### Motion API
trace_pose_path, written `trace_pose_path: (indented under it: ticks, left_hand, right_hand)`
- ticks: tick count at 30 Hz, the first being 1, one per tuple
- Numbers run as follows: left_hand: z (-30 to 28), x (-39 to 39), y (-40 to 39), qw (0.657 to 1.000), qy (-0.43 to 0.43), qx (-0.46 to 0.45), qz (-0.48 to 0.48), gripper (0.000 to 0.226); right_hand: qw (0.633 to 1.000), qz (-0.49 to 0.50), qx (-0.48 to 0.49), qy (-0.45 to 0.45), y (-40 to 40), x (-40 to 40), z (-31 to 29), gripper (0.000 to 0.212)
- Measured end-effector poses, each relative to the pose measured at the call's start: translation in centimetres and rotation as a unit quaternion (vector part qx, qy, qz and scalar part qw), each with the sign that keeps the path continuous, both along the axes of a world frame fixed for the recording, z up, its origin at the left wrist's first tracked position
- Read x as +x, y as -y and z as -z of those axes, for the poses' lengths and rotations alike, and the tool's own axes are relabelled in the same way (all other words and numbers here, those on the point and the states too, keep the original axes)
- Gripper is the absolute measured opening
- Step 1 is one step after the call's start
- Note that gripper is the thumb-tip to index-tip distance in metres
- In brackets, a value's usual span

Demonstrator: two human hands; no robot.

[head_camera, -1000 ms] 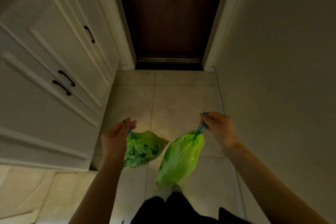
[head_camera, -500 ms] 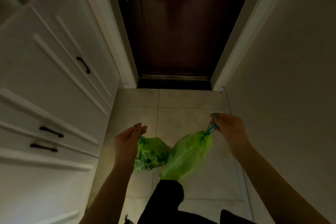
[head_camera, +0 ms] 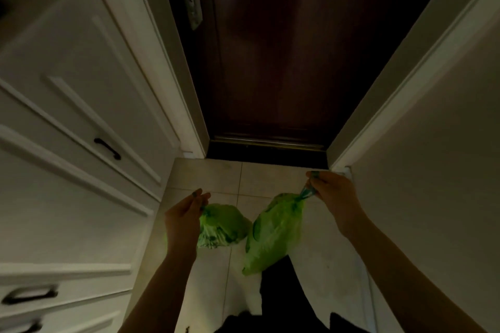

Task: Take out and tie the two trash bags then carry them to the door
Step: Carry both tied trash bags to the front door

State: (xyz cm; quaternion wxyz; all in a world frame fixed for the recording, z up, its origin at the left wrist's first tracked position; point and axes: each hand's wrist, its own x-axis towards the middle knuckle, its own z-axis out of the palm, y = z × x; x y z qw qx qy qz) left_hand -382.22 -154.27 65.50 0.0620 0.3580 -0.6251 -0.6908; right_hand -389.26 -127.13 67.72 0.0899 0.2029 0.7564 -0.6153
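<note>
— Closer now: the dark door fills more of the view than a second ago, its top cut off.
— And the bags?
— Left hand pinches the left trash bag by its knot; right hand pinches the right trash bag. Both hang short of the door's threshold, the right bag's bottom overlapping a dark trouser leg

Left hand pinching left bag, right hand pinching right bag, above tiled floor, door ahead
</note>
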Motion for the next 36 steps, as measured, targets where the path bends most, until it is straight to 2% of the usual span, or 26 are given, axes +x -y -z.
trace_pose_path:
  ticks: [3,6,9,13,16,22,29,36]
  left_hand:
    - [0.7,-4.5,-0.1,0.999,0.015,-0.01,-0.04,0.026]
    - [1.1,-8.3,-0.1,0.996,0.04,-0.018,-0.084,0.033]
    - [1.9,-12.0,0.2,0.992,0.057,-0.023,-0.108,0.035]
    - [3.2,-16.4,0.9,0.989,0.066,-0.022,-0.133,0.03]
    - [4.3,-19.6,1.6,0.986,0.076,-0.017,-0.15,0.029]
    - [7.1,-25.4,3.4,0.977,0.092,0.024,-0.189,0.031]
    - [9.8,-30.0,5.4,0.959,0.135,0.072,-0.24,0.032]
    - [12.3,-32.3,5.5,0.929,0.159,0.106,-0.318,0.03]
  right_hand:
    - [0.998,-0.058,0.038,-0.001,0.7,-5.9,0.3,0.032]
    - [0.994,-0.102,0.03,0.023,1.1,-11.0,0.4,0.023]
    - [0.993,-0.111,0.02,0.036,1.5,-16.1,1.0,0.024]
    - [0.99,-0.129,0.013,0.059,2.3,-22.1,2.1,0.01]
    - [0.989,-0.133,-0.001,0.067,3.5,-25.8,3.1,0.019]
    - [0.979,-0.125,-0.033,0.156,6.2,-33.2,5.4,0.014]
    - [0.968,-0.176,0.027,0.178,9.9,-41.1,8.2,0.022]
    - [0.934,-0.281,0.085,0.201,12.4,-46.8,11.8,0.024]
